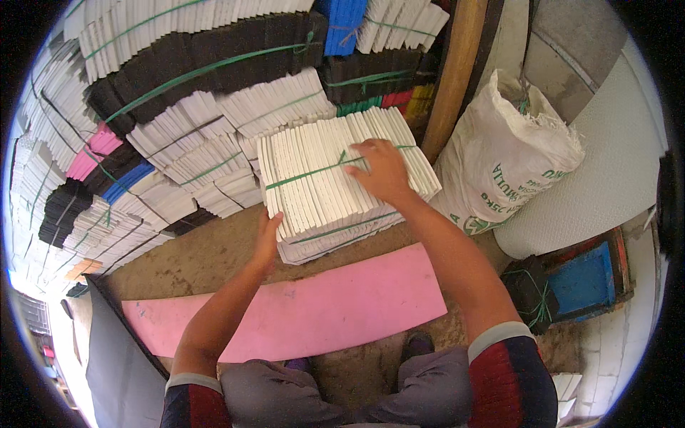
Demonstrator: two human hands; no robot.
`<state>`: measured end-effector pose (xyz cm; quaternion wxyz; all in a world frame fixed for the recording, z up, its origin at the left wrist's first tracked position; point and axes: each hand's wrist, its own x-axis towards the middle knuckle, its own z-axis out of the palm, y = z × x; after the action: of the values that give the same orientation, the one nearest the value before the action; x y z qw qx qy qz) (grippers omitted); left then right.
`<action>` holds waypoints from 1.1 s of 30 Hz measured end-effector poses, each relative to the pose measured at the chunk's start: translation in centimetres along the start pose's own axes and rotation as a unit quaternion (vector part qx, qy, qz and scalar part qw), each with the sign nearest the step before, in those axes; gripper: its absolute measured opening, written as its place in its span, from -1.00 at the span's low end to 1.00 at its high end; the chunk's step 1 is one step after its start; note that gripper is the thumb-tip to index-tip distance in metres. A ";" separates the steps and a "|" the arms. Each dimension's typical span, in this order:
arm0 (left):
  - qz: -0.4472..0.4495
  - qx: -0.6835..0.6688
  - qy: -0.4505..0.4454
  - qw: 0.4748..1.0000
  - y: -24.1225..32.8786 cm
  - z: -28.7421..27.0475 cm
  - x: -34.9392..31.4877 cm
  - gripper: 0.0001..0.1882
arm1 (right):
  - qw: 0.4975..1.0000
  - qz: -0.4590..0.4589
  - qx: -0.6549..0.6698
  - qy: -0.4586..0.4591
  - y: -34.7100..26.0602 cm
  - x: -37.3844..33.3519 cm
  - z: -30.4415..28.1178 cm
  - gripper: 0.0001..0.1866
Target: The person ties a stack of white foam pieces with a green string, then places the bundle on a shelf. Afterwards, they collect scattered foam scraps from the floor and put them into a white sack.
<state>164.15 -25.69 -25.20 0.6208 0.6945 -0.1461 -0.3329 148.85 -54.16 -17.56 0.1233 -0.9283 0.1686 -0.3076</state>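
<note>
In front of me a bundle of thin white sheets (pixel 314 167), set on edge and tied with green string, sits on another tied white bundle (pixel 342 235). My left hand (pixel 267 235) grips the upper bundle's near left corner, the thumb along its front and the other fingers mostly hidden. On top, to the right of the string's knot, rests my right hand (pixel 382 171), its fingers and thumb spread over the sheet edges. Below the bundles, a long pink sheet (pixel 314 314) lies on the floor before my feet.
Tied stacks of white sheets (pixel 178 128) and black sheets (pixel 207 64) rise at the back and left. A wooden post (pixel 457 71) and a woven white sack (pixel 499 157) stand right. Nearer are a black tied bundle (pixel 526 292) and a blue tray (pixel 581 282). A dark panel (pixel 121 364) leans left.
</note>
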 end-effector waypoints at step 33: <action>-0.176 -0.284 -0.101 0.937 -5.0 -2.7 2.6 -0.21 | 0.613 0.533 0.578 -0.084 14.6 -10.4 1.8 -0.18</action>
<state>166.73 -24.29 -30.73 0.7056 0.4667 0.0171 -0.5329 138.63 -63.24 -29.38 0.7900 -0.4335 0.4095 -0.1424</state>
